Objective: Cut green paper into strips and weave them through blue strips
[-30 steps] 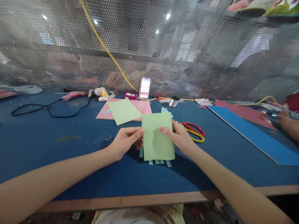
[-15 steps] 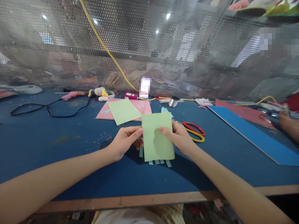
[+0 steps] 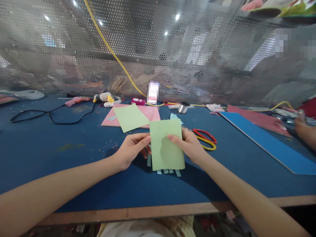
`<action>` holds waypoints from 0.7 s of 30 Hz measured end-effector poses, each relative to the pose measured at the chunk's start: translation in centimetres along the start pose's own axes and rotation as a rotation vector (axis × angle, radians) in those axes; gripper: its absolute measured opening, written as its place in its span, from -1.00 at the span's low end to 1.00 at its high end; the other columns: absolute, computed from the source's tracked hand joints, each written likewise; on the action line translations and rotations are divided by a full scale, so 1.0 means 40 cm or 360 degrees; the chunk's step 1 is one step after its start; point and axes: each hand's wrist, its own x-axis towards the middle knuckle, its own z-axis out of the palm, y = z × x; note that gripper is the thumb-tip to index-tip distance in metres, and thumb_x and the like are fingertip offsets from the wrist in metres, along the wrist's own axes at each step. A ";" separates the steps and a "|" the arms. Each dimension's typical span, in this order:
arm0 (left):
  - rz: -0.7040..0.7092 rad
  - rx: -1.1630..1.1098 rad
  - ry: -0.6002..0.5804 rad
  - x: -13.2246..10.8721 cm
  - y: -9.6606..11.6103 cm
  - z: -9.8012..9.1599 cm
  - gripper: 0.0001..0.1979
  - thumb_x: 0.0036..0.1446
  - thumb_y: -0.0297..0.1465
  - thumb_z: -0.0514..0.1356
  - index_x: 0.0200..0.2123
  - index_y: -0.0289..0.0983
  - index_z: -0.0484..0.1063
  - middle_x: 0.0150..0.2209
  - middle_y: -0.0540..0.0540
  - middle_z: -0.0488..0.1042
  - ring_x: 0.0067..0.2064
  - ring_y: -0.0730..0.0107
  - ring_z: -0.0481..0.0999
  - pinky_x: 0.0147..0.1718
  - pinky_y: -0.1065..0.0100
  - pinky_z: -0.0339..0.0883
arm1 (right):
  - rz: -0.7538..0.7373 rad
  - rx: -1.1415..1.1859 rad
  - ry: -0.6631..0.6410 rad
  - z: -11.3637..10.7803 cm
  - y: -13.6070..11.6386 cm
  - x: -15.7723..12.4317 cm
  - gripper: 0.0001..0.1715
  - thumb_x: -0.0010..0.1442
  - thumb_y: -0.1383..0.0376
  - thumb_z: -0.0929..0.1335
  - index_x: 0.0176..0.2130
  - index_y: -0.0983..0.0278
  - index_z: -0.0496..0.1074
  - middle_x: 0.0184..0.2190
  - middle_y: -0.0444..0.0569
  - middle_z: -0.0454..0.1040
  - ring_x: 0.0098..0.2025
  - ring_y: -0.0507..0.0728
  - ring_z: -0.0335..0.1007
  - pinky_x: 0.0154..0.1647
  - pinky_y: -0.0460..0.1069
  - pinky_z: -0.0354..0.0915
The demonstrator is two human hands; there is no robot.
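Observation:
A light green paper sheet is held upright just above the blue table. My left hand pinches its left edge, thumb on the front. On the other side, my right hand grips the right edge with the thumb laid across the sheet's face. Pale blue paper strips stick out below the sheet and at its left side. More pale blue strips show behind its top edge.
A second green sheet lies on pink paper. Red and yellow scissors rest right of my hand. A black cable, pink glue gun, plush toy, wire spool, blue board. Another person's hand is far right.

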 end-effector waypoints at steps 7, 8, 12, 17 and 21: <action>-0.0013 -0.0010 0.0002 0.001 -0.002 0.000 -0.68 0.16 -0.18 0.32 -0.10 -0.23 0.61 -0.50 -0.02 0.49 -0.49 0.49 0.49 -0.60 0.52 0.38 | -0.0001 -0.0031 0.0014 -0.002 0.002 0.000 -0.62 0.13 0.10 0.48 -0.10 0.22 0.51 -0.12 0.03 0.62 -0.19 0.21 0.58 -0.26 0.03 0.48; -0.0014 -0.0011 0.0003 0.001 -0.001 0.001 -0.68 0.15 -0.18 0.32 -0.10 -0.23 0.61 -0.50 -0.02 0.49 -0.49 0.49 0.49 -0.60 0.52 0.38 | 0.0000 -0.0040 0.0018 -0.002 0.001 0.001 -0.62 0.13 0.10 0.48 -0.10 0.22 0.51 -0.12 0.03 0.62 -0.19 0.21 0.58 -0.26 0.03 0.48; -0.0015 -0.0006 0.0012 -0.001 -0.001 0.001 -0.67 0.15 -0.17 0.32 -0.09 -0.24 0.61 -0.50 -0.02 0.49 -0.49 0.49 0.49 -0.60 0.52 0.37 | -0.0002 -0.0052 0.0022 0.000 -0.001 0.002 -0.61 0.13 0.10 0.48 -0.10 0.23 0.50 -0.12 0.03 0.62 -0.18 0.22 0.58 -0.25 0.04 0.48; -0.0015 -0.0006 0.0016 0.001 -0.004 0.000 -0.66 0.14 -0.17 0.33 -0.08 -0.23 0.61 -0.41 -0.05 0.54 -0.49 0.50 0.49 -0.60 0.52 0.37 | -0.0017 -0.0071 0.0027 0.000 0.000 0.000 -0.59 0.13 0.09 0.48 -0.09 0.26 0.49 -0.13 0.05 0.62 -0.18 0.24 0.58 -0.25 0.06 0.48; -0.0021 -0.0014 0.0021 0.001 -0.006 -0.002 -0.67 0.14 -0.18 0.33 -0.08 -0.23 0.61 -0.39 -0.06 0.55 -0.49 0.50 0.50 -0.60 0.52 0.37 | -0.0022 -0.0081 0.0023 0.000 0.001 0.000 -0.59 0.13 0.08 0.48 -0.10 0.26 0.49 -0.13 0.06 0.62 -0.19 0.23 0.58 -0.26 0.05 0.48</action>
